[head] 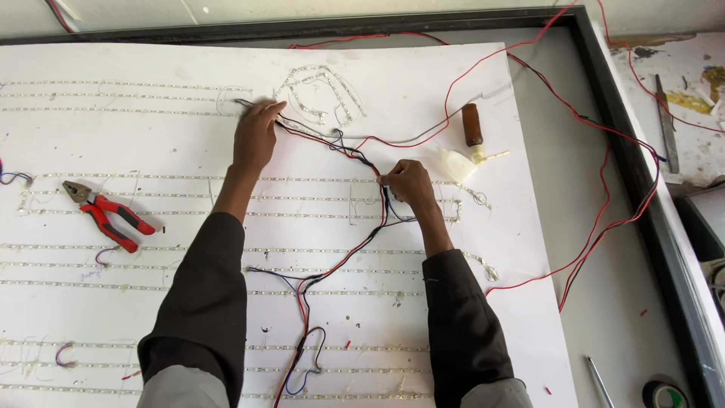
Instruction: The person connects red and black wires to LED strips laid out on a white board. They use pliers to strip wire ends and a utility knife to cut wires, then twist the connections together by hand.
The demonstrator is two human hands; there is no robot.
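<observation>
Red and black wires (343, 261), red-handled pliers (106, 214), white board (151, 143)

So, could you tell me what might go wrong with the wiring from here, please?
The red and black wires run taut between the left hand and right hand; a hard pull might lift the light strips off the white sheet. The small bottle lies close to the red wire and could be dragged. The pliers rest across a strip.

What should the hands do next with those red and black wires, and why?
Probably press the wire end down onto the light strip. The left hand already holds the red and black wires against the white board, and the right hand pinches them farther along.
</observation>
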